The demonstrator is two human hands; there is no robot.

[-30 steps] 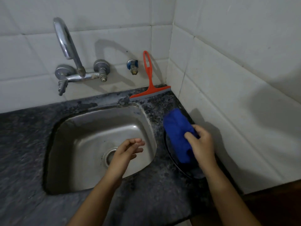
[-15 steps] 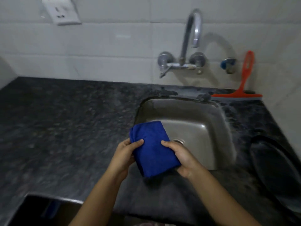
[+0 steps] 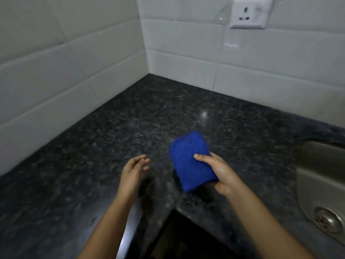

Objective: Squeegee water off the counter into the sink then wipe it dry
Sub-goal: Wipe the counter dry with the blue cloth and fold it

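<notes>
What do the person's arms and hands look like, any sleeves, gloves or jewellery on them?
Both forearms are bare right to the bottom edge of the frame, with no sleeves showing. The left hand and right hand wear no gloves, and no rings, bracelets or watch can be seen. Fingernails look short and unpainted.

No text, label, brand, number or sign can be read anywhere in the view. The white wall socket (image 3: 249, 13) on the tiles carries only its pin holes and a switch, with no legible marking. Nothing is printed on the folded blue cloth (image 3: 190, 161), and no lettering is seen on the dark speckled worktop (image 3: 130, 128).
</notes>
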